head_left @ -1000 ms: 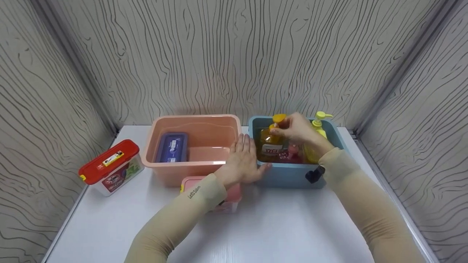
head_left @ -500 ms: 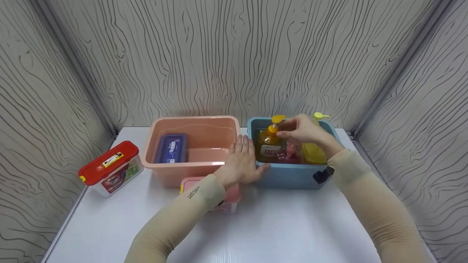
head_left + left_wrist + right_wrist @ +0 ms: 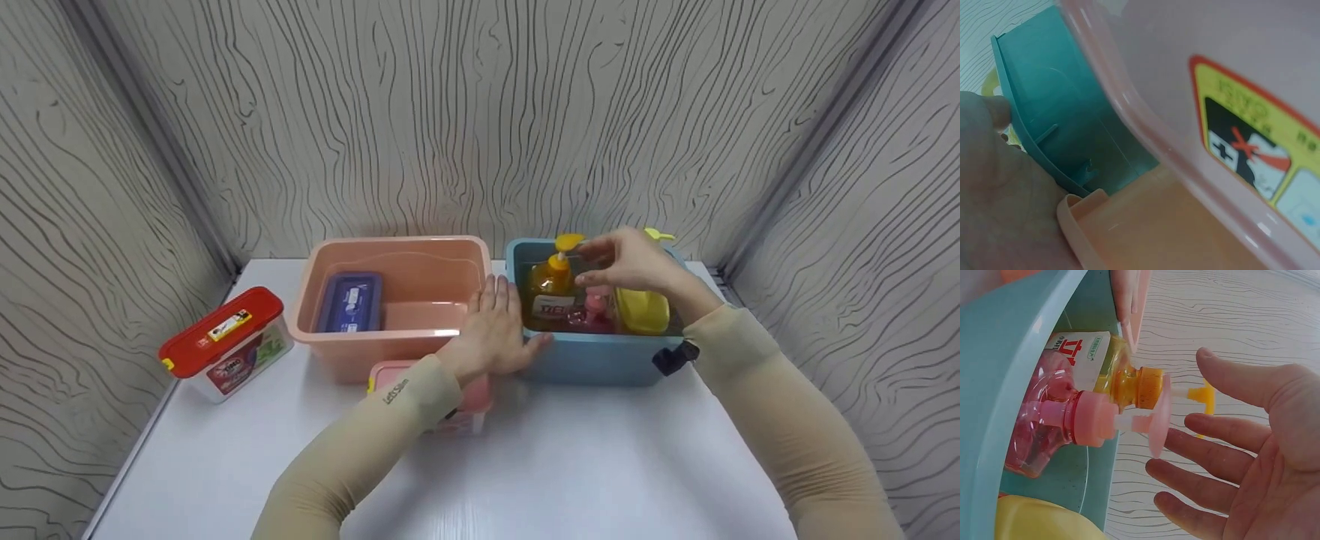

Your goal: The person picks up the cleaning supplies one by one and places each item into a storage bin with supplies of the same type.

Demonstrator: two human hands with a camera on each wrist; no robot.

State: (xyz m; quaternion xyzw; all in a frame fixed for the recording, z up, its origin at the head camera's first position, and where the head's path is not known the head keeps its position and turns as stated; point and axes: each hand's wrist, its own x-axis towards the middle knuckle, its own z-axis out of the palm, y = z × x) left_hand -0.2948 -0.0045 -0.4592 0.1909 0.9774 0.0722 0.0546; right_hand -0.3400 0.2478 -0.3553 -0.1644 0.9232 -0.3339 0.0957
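Observation:
My left hand (image 3: 491, 330) rests with straight fingers across the adjoining rims of the peach bin (image 3: 337, 352) and the blue bin (image 3: 592, 360). Above the blue bin my right hand (image 3: 634, 262) holds nothing; its fingers are spread beside the pump heads. Closest to it are an amber pump bottle (image 3: 1109, 377) with an orange pump head and a pink pump bottle (image 3: 1044, 416). Both stand inside the blue bin. A yellow pump bottle (image 3: 643, 311) stands at that bin's right end, its neck hidden behind the right hand.
Inside the peach bin, on its left, is a purple lidded box (image 3: 352, 304). A red-lidded tub (image 3: 225, 330) stands on the white table (image 3: 562, 472) at far left. Under my left forearm, partly covered, is a pink-lidded tub (image 3: 390, 371). Patterned panels (image 3: 450, 127) enclose the table.
My right hand has let go of the amber bottle's pump and moved slightly right, its fingers parting. The amber bottle stays in the blue bin. My left hand stays on the rims.

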